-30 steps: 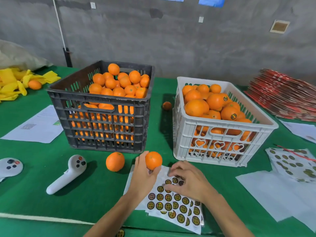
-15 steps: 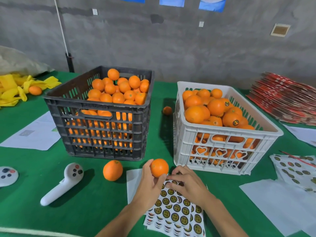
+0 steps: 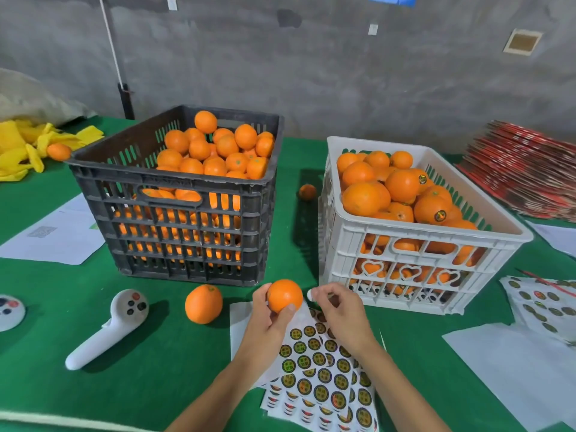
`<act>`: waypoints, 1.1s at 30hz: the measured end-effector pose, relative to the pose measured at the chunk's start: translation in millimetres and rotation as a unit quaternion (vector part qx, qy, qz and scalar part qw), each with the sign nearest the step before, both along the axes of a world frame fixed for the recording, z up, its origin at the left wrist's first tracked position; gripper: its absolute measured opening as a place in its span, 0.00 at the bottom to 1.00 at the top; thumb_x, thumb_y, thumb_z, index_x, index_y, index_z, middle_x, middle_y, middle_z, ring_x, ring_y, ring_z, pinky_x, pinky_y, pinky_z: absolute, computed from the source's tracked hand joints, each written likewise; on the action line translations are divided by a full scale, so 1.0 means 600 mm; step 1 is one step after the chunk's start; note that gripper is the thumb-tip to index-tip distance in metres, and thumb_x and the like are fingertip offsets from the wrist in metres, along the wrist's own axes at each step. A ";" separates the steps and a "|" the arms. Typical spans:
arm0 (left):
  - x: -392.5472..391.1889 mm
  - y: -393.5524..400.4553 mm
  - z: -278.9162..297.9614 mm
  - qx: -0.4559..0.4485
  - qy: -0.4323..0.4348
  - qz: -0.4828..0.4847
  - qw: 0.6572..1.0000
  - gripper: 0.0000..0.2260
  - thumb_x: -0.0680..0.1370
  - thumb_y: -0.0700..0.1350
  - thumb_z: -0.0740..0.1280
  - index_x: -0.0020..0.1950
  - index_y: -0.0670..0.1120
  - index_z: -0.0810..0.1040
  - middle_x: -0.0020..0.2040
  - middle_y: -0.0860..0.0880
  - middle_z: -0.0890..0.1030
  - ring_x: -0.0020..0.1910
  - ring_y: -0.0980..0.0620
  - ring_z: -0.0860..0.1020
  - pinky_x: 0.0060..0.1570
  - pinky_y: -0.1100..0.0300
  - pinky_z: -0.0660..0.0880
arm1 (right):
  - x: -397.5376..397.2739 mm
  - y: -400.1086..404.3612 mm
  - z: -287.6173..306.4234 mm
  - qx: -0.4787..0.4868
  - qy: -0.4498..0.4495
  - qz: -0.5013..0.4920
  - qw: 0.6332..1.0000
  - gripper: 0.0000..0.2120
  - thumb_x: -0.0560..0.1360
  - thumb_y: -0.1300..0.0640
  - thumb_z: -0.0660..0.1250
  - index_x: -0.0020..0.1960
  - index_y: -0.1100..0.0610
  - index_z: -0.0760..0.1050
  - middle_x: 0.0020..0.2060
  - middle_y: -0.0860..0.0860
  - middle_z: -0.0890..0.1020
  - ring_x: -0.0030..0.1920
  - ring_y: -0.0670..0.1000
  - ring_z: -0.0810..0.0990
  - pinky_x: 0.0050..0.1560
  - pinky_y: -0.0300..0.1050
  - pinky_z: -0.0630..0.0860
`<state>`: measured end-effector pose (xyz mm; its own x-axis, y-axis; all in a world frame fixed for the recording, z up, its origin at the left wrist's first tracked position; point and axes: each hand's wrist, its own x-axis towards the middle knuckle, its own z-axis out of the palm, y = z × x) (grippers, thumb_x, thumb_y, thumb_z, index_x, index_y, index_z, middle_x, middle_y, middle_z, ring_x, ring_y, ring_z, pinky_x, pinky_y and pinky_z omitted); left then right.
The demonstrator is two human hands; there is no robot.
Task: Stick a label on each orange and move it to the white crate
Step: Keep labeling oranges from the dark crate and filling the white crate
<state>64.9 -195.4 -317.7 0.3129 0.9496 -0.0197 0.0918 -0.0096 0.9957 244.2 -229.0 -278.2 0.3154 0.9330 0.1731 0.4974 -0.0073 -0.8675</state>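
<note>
Left hand [image 3: 265, 319] gripping an unlabelled orange [image 3: 285, 295] before the part-filled white crate [image 3: 405, 254], right hand [image 3: 338, 310] pinching something small, likely a label; black crate [image 3: 174, 244] holding many more.

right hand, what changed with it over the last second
The right hand lifted off the sticker sheet and now sits raised beside the orange, fingertips pinched together, seemingly on a peeled label too small to make out. The left hand kept its grip on the orange. Both crates and the loose orange stayed put.
</note>
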 end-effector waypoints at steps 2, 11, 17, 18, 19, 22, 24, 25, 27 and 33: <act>0.000 -0.002 0.002 0.000 -0.005 -0.002 1.000 0.25 0.82 0.54 0.69 0.75 0.57 0.61 0.66 0.53 0.74 0.60 0.61 0.78 0.54 0.69 0.73 | -0.022 -0.001 0.002 0.070 -0.063 -0.053 0.994 0.06 0.81 0.52 0.68 0.47 0.48 0.82 0.43 0.42 0.80 0.45 0.44 0.79 0.46 0.36 0.74; -0.002 -0.025 0.038 0.065 -0.069 0.045 0.994 0.25 0.81 0.52 0.66 0.76 0.55 0.60 0.69 0.48 0.74 0.64 0.58 0.79 0.61 0.62 0.77 | -0.064 -0.030 0.019 0.073 -0.136 0.097 0.983 0.22 0.84 0.41 0.60 0.75 0.47 0.71 0.72 0.36 0.70 0.71 0.37 0.69 0.67 0.42 0.74; 0.003 -0.024 0.114 0.183 -0.025 0.036 0.982 0.33 0.80 0.45 0.74 0.76 0.68 0.61 0.73 0.64 0.67 0.72 0.60 0.71 0.66 0.62 0.75 | -0.090 -0.017 0.109 0.080 -0.107 0.004 0.991 0.41 0.71 0.27 0.68 0.78 0.43 0.64 0.71 0.41 0.73 0.66 0.43 0.75 0.65 0.42 0.76; -0.001 -0.016 0.128 0.212 0.008 0.021 0.977 0.34 0.80 0.46 0.73 0.77 0.68 0.59 0.74 0.67 0.65 0.74 0.64 0.68 0.69 0.64 0.72 | -0.085 -0.016 0.127 0.086 -0.117 0.003 0.989 0.40 0.71 0.29 0.68 0.78 0.44 0.64 0.72 0.43 0.73 0.67 0.45 0.75 0.66 0.44 0.76; -0.010 -0.008 0.139 0.244 0.052 0.010 0.968 0.35 0.81 0.47 0.73 0.79 0.68 0.57 0.75 0.70 0.64 0.74 0.67 0.66 0.71 0.67 0.68 | -0.078 -0.015 0.146 0.097 -0.145 0.000 0.985 0.40 0.72 0.30 0.68 0.79 0.44 0.63 0.73 0.44 0.72 0.68 0.45 0.74 0.67 0.45 0.75; -0.050 0.025 0.151 0.338 0.258 0.053 0.903 0.28 0.81 0.54 0.69 0.80 0.58 0.64 0.73 0.63 0.72 0.72 0.61 0.69 0.78 0.57 0.62 | -0.049 -0.011 0.210 0.181 -0.239 -0.053 0.952 0.38 0.75 0.29 0.64 0.79 0.46 0.63 0.75 0.45 0.71 0.68 0.44 0.73 0.64 0.44 0.74; -0.076 0.041 0.148 0.318 0.398 0.086 0.856 0.22 0.82 0.56 0.66 0.76 0.56 0.69 0.70 0.59 0.76 0.70 0.55 0.72 0.79 0.50 0.59 | -0.022 0.004 0.253 0.231 -0.269 -0.088 0.931 0.35 0.78 0.31 0.64 0.78 0.49 0.64 0.73 0.47 0.73 0.66 0.46 0.75 0.59 0.46 0.76; -0.087 0.047 0.145 0.286 0.449 0.091 0.841 0.21 0.83 0.56 0.64 0.75 0.56 0.69 0.71 0.58 0.75 0.70 0.54 0.72 0.79 0.50 0.57 | -0.007 0.013 0.273 0.243 -0.277 -0.099 0.924 0.34 0.78 0.33 0.65 0.77 0.50 0.64 0.72 0.48 0.74 0.65 0.48 0.76 0.57 0.47 0.78; -0.103 0.053 0.137 0.238 0.518 0.084 0.818 0.21 0.84 0.56 0.62 0.76 0.56 0.68 0.71 0.57 0.73 0.71 0.52 0.71 0.79 0.48 0.58 | 0.022 0.034 0.300 0.245 -0.279 -0.108 0.922 0.32 0.79 0.36 0.67 0.76 0.51 0.64 0.69 0.49 0.75 0.63 0.51 0.77 0.55 0.51 0.80; -0.137 0.056 0.124 0.125 0.579 0.050 0.804 0.21 0.82 0.54 0.65 0.74 0.52 0.70 0.69 0.50 0.74 0.70 0.46 0.72 0.66 0.46 0.75 | 0.078 0.084 0.321 0.193 -0.316 -0.142 0.918 0.33 0.80 0.35 0.63 0.78 0.50 0.59 0.72 0.51 0.73 0.65 0.55 0.77 0.60 0.57 0.79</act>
